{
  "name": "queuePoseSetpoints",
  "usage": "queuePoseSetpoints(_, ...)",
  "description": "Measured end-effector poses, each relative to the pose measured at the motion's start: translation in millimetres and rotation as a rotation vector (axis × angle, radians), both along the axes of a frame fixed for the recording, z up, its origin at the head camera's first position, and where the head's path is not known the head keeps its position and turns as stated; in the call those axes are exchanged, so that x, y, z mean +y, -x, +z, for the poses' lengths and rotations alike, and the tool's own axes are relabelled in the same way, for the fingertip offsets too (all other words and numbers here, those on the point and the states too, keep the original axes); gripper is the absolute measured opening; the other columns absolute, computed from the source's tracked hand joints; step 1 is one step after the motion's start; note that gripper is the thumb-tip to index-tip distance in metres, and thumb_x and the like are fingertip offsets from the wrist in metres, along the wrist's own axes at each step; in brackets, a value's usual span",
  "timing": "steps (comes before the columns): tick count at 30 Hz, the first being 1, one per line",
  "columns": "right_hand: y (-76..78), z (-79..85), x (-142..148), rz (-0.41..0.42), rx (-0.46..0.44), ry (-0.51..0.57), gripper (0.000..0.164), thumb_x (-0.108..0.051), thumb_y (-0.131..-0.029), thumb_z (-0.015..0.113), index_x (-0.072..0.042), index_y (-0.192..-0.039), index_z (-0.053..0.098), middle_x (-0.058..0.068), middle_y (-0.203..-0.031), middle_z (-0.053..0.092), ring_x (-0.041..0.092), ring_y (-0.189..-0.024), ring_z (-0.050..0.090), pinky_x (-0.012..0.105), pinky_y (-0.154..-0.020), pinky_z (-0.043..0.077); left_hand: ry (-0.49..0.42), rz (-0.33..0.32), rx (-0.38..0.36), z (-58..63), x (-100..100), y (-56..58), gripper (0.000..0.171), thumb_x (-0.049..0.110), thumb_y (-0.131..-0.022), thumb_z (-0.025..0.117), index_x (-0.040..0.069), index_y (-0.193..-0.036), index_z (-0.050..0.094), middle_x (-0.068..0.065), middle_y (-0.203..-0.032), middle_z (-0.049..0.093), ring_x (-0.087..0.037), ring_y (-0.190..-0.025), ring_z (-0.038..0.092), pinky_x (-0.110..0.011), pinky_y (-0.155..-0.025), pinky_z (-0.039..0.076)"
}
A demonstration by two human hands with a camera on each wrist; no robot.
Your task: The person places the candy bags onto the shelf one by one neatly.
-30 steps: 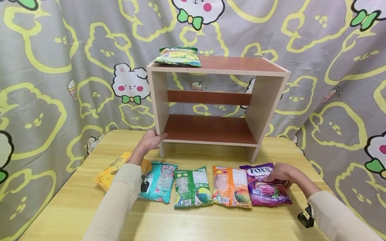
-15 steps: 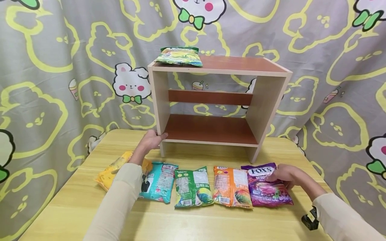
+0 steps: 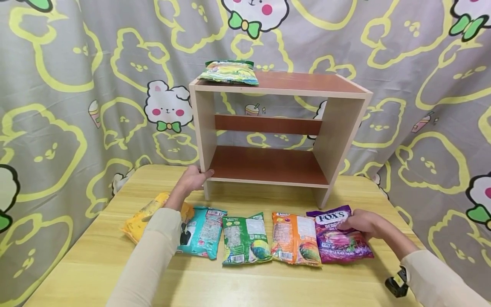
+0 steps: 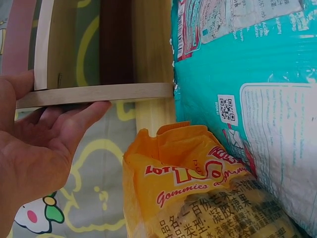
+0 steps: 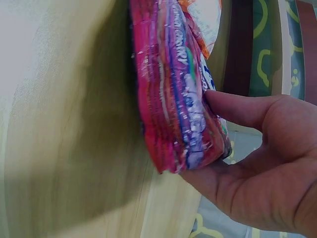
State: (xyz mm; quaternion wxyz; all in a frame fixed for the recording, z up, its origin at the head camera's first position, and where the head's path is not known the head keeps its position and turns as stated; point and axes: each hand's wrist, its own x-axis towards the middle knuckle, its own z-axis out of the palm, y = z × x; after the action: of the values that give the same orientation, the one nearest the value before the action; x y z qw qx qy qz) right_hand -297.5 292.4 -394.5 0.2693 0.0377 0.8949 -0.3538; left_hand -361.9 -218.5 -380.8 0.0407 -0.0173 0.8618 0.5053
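My left hand [image 3: 192, 178] grips the left side panel of a small two-tier shelf [image 3: 268, 181], thumb on one face and fingers on the other in the left wrist view. At the right of the row, my right hand [image 3: 363, 223] holds a purple Fox's candy bag [image 3: 339, 241] by its right edge. The right wrist view shows the thumb on top of this candy bag [image 5: 173, 94] and the fingers beneath. An orange candy bag [image 3: 294, 238] lies against its left side. A green and yellow candy bag [image 3: 230, 71] rests on the shelf's top left.
Left of the orange bag lie a green candy bag [image 3: 246, 238], a teal bag [image 3: 205, 232] and a yellow gummies bag [image 4: 188, 183], partly behind the left forearm. They are on a wooden table [image 3: 215, 283]. A patterned curtain [image 3: 126, 76] hangs behind.
The right hand keeps its hold on the purple bag while its wrist and forearm shift slightly right and down. The left hand stays on the shelf panel.
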Motion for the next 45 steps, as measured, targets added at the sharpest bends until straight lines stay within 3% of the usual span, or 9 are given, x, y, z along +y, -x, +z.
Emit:
queuePoseSetpoints(6,-3.6,2.2,1,0.015,0.082,-0.026,0.032,-0.024,-0.094,0.068,0.006,-0.098,0.057,0.009,-0.085,0.06,0.018,-0.073,0.06,0.035,-0.064,0.057,0.014,0.004,0.008,-0.3,-1,-0.2,0.058,0.031,-0.104,0.055,-0.001,-0.15,0.04,-0.024,-0.147,0.048,-0.041,-0.133,0.052,-0.054,-0.102,0.053)
queuePoseSetpoints(13,-5.0,8.0,1,0.03,0.208,-0.072,0.036,-0.024,-0.092,0.07,0.01,-0.103,0.064,0.01,-0.085,0.063,0.018,-0.072,0.061,0.034,-0.061,0.055,0.012,0.006,0.0,-0.1,-1,0.2,0.059,0.033,-0.103,0.055,-0.002,-0.149,0.042,-0.024,-0.147,0.049,-0.041,-0.133,0.052,-0.053,-0.103,0.052)
queuePoseSetpoints(24,-4.1,17.6,-1,0.045,0.367,-0.152,0.03,-0.024,-0.087,0.075,0.004,-0.095,0.069,0.011,-0.085,0.063,0.023,-0.08,0.056,0.032,-0.064,0.047,-0.004,-0.003,0.006,-0.7,0,-0.8,0.058,0.032,-0.104,0.054,-0.002,-0.15,0.041,-0.024,-0.148,0.047,-0.041,-0.135,0.05,-0.054,-0.104,0.051)
queuePoseSetpoints(29,-6.4,22.5,-3,0.052,0.415,-0.164,0.023,-0.022,-0.086,0.075,0.0,-0.085,0.067,0.008,-0.078,0.061,0.021,-0.075,0.053,0.032,-0.063,0.043,-0.004,0.0,0.002,0.1,1,-1.2,0.058,0.031,-0.104,0.054,-0.002,-0.149,0.041,-0.024,-0.148,0.048,-0.041,-0.135,0.051,-0.054,-0.104,0.051)
queuePoseSetpoints(45,-10.5,38.9,-6,0.097,0.499,-0.244,0.03,-0.026,-0.084,0.076,0.002,-0.092,0.07,0.01,-0.081,0.064,0.023,-0.075,0.055,0.031,-0.064,0.042,-0.006,0.003,0.006,-1.1,0,-0.4,0.059,0.032,-0.104,0.054,-0.001,-0.15,0.04,-0.023,-0.148,0.047,-0.04,-0.135,0.05,-0.054,-0.104,0.051)
